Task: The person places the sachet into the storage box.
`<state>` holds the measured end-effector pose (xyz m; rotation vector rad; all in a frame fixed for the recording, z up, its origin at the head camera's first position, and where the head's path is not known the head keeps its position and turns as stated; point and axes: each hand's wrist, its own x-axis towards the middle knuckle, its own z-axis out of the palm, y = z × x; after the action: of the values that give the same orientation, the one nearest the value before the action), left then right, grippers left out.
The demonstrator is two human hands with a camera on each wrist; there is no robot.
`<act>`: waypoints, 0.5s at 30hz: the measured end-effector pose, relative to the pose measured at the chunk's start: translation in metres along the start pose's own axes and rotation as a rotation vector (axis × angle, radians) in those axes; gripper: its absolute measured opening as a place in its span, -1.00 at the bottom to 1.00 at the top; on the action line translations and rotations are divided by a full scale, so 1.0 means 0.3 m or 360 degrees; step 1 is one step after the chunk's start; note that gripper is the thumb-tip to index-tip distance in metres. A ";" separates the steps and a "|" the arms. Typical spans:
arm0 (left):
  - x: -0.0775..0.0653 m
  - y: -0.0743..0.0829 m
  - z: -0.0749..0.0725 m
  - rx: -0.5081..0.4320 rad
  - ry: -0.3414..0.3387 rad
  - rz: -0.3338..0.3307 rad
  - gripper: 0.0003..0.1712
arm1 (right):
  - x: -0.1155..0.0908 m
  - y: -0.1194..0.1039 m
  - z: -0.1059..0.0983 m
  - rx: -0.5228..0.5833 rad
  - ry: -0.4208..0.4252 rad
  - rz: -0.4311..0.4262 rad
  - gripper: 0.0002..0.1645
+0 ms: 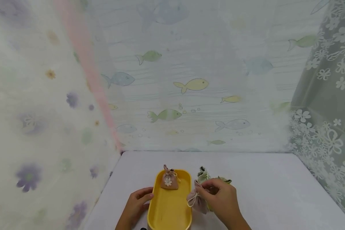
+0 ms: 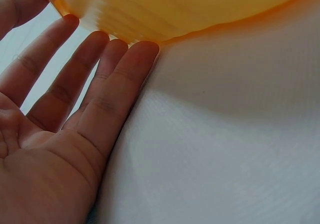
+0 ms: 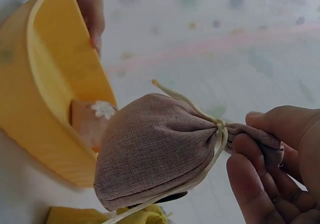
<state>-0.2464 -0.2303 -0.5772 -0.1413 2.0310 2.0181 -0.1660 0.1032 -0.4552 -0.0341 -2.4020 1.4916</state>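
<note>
My right hand pinches a mauve drawstring pouch by its gathered neck, thumb and fingers above the cream cord. In the head view this pouch hangs beside the right rim of a yellow tray. Inside the tray's far end sits a brownish-pink pouch with a white flower on its front. My left hand rests at the tray's left side; in the left wrist view its fingertips touch the tray's outer wall, fingers nearly straight.
A pale green pouch stands on the white table behind my right hand. A yellow-green pouch is partly hidden by that hand. Fish-patterned sheeting hangs behind the table.
</note>
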 end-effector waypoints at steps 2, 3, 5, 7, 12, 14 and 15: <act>0.005 -0.002 0.003 0.0006 -0.0002 0.0002 -0.31 | 0.009 -0.008 0.004 0.0027 -0.0026 0.0039 -0.82; 0.007 -0.004 0.004 0.0011 0.0001 -0.0001 -0.29 | 0.013 -0.011 0.007 0.0038 -0.0042 0.0060 -0.82; 0.010 -0.008 0.005 0.0025 0.0007 -0.0012 -0.27 | 0.020 -0.015 0.014 0.0058 -0.0072 0.0102 -0.81; 0.006 -0.014 0.001 0.0038 0.0012 -0.0029 -0.25 | 0.024 -0.015 0.026 0.0078 -0.0102 0.0132 -0.80; 0.001 -0.020 -0.007 0.0014 -0.0016 -0.0016 -0.29 | 0.040 -0.005 0.061 0.0062 -0.0081 0.0128 -0.79; 0.004 -0.017 -0.007 0.0001 -0.0018 0.0001 -0.31 | 0.053 -0.003 0.074 0.0047 -0.0068 0.0120 -0.79; 0.005 -0.016 -0.007 -0.0003 -0.0017 0.0009 -0.32 | 0.061 -0.002 0.080 0.0047 -0.0072 0.0118 -0.79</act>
<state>-0.2470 -0.2324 -0.5822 -0.1252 2.0253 2.0196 -0.1898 0.0854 -0.4600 -0.0843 -2.4382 1.5762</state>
